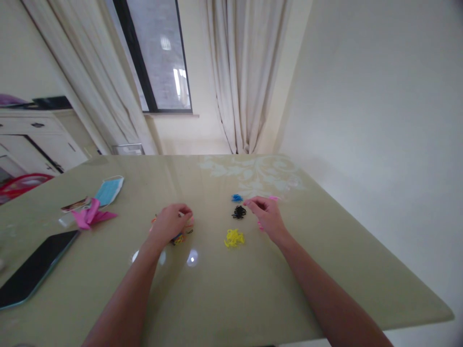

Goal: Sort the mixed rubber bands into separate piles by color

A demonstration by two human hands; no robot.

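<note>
My left hand (172,222) is over a mixed heap of small coloured rubber bands (179,238), hiding much of it. Its thumb and fingertips are pinched together, and I cannot make out what they hold. My right hand (265,214) reaches in beside the black rubber bands (238,212), thumb and forefinger pressed together on something too small to name. Behind the black pile is a little blue pile (237,198); a yellow pile (234,238) lies nearer to me. Pink bands (274,198) show partly from behind my right hand.
On the left of the glossy table (224,299) lie a dark tablet (38,267), a pink folded-paper shape (90,215) and a blue face mask (109,190). A white wall (379,144) runs along the right side; curtains (246,72) and a window stand beyond the far edge.
</note>
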